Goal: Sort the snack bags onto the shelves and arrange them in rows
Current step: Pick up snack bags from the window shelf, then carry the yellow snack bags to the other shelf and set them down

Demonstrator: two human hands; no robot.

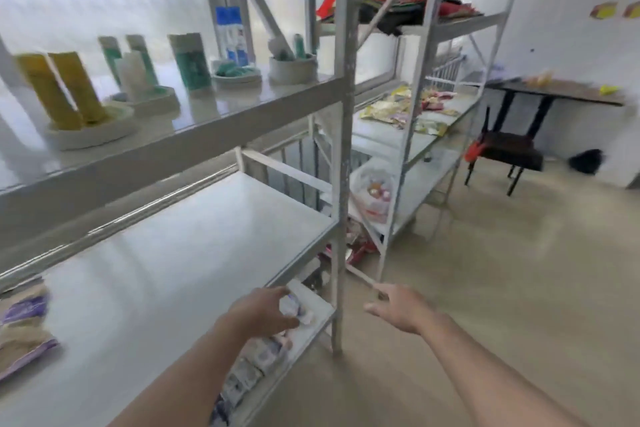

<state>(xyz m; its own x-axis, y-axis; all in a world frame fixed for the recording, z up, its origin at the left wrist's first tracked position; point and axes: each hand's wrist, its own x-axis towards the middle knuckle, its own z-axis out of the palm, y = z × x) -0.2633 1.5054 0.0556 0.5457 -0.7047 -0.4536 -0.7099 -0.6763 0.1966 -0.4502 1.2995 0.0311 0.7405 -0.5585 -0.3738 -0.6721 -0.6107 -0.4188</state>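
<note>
At 6 o'clock on the low shelf (pixel 320 303), curled round a small pale bag (pixel 294 310) with the left grip (pixel 263 308). Nothing in the right grip (pixel 398 308) at 5 o'clock, spread wide. Probably light, soft, crinkly, slippery; best to pinch a sealed edge, not squash the middle.

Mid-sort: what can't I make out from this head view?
Head view only:
- Small bag in left hand: fingers cover it, print blurred.
- Bottom-shelf bag row: left forearm hides part.
- Purple bag: cut by left edge.
- Far snack pile: blurred, count unclear.
</note>
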